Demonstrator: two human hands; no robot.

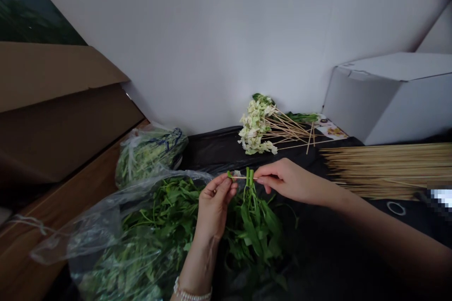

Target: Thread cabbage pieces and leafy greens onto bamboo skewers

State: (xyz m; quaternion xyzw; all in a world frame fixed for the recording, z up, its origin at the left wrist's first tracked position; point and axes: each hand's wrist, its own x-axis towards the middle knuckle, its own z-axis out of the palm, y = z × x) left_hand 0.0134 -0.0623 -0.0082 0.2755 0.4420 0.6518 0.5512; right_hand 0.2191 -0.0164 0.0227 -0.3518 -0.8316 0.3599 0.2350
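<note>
A thin wooden skewer runs level between my two hands. My left hand is closed in a pinch at its left end, where a small green piece shows at the fingertips. My right hand pinches the right end, close against several green stems. The stems cross the skewer; whether it pierces them I cannot tell. Their long leaves hang down below. Left of my left hand, an open clear plastic bag holds leafy greens.
Skewers threaded with pale leaves lie ahead by the wall. At right are a bundle of bare skewers and a white box. A second bag of greens and a cardboard box stand at left. Black sheeting covers the surface.
</note>
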